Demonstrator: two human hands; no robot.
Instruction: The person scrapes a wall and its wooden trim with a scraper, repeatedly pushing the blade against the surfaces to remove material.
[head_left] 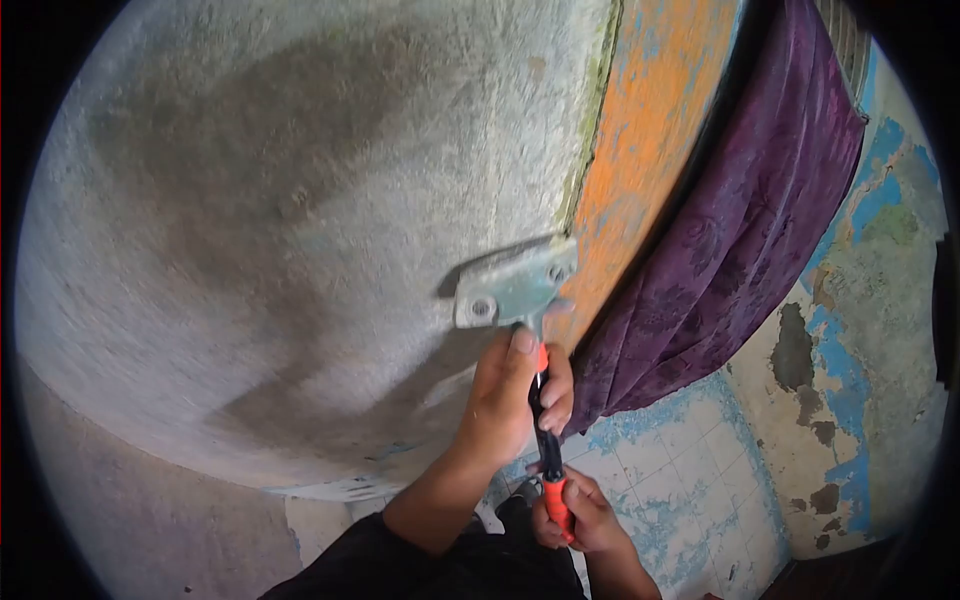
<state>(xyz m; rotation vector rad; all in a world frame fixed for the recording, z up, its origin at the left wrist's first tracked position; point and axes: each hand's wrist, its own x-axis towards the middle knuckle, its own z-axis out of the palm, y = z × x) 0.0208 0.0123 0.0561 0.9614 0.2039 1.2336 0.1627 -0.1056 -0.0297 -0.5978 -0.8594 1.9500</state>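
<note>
A long-handled wall scraper [515,285] has its wide metal head up against the grey wall [330,210], with one corner at the edge of the orange door frame [650,110]. My left hand [508,395] is closed round the upper part of the black and orange handle, its thumb lying along the shaft just below the head. Lower down, my right hand [580,515] grips the orange end of the same handle. Most of the blade's edge looks close to the wall, but exact contact is hard to see.
A purple curtain [720,230] hangs right of the frame. Beyond it stands a wall with peeling blue paint [845,400]. Below, white floor tiles [690,470] carry bluish flakes or stains. My shoe [525,490] shows partly beneath the handle.
</note>
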